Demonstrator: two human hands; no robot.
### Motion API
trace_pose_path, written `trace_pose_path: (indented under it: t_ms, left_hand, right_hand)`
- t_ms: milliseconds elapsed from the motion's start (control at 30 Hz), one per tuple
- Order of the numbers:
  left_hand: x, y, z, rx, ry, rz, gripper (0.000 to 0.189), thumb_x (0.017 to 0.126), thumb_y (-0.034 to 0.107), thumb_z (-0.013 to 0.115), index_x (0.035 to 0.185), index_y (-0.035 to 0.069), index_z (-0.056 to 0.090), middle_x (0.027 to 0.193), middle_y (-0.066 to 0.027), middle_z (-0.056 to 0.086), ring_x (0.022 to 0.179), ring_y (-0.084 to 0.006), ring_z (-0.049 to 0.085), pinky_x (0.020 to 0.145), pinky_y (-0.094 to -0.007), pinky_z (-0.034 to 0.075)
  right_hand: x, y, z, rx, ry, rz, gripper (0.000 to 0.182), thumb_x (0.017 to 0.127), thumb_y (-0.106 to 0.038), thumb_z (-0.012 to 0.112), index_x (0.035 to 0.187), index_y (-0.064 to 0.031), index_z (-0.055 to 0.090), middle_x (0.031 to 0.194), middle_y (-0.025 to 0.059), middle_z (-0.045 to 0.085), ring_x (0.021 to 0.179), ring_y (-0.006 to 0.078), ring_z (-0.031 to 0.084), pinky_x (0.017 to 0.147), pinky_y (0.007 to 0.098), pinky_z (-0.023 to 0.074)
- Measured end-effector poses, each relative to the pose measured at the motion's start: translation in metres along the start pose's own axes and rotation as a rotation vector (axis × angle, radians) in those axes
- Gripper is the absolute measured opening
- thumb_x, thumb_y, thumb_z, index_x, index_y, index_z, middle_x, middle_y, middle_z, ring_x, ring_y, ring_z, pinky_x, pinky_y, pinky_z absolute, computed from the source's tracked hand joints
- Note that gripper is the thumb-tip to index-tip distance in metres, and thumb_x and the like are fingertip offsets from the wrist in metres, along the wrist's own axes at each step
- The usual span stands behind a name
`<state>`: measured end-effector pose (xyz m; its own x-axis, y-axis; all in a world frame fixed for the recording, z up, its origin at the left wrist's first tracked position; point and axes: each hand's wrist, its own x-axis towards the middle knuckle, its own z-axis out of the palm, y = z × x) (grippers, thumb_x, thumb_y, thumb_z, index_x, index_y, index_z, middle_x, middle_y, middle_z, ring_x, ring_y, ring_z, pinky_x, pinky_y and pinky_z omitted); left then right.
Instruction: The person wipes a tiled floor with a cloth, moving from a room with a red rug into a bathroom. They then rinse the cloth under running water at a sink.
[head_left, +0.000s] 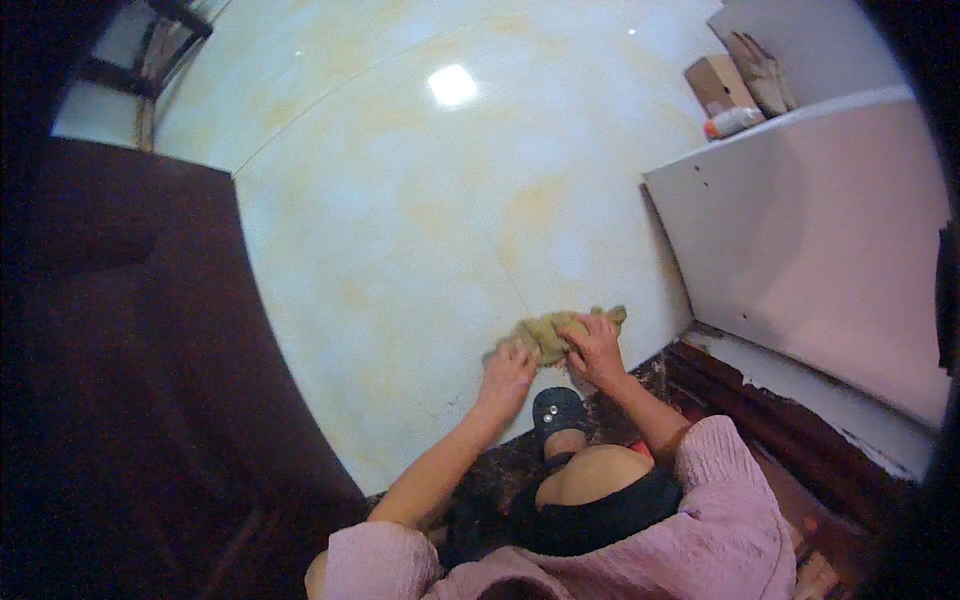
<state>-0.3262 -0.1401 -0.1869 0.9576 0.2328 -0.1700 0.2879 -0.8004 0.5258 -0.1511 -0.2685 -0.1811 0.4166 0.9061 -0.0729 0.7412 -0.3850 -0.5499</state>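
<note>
A crumpled olive-green cloth (551, 334) lies on the glossy marbled floor tiles (390, 225), just beyond a dark clog (559, 411) on my foot. My left hand (513, 371) rests on the cloth's left end, fingers over its edge. On its right part is my right hand (597, 346), with the fingers bent over the fabric and gripping it. Whether the left fingers pinch the cloth or only press on it does not show clearly. Small crumbs or bits of debris (561, 366) sit at the cloth's near edge, between the hands.
A dark wooden door (142, 315) stands at the left. At the right is a pale panel (795, 225), with a cardboard box (720, 82), a white bottle with an orange end (731, 123) and gloves (765, 75) beyond it. A dark door frame (780, 405) runs at the lower right.
</note>
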Motion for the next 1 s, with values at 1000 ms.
trace_pose_path:
  t_ms: [1000]
  left_hand:
    - [0.117, 0.059, 0.033, 0.141, -0.104, 0.348, 0.041, 0.081, 0.015, 0.058, 0.121, 0.015, 0.06, 0.146, -0.0049, 0.039, 0.13, -0.0398, 0.038, 0.1, -0.0522, 0.037]
  right_hand:
    - [-0.058, 0.071, -0.032, -0.356, 0.124, 0.752, 0.065, 0.08, -0.01, 0.058, 0.142, -0.0095, 0.035, 0.136, 0.0296, 0.036, 0.123, 0.0466, 0.037, 0.105, 0.0508, 0.0322]
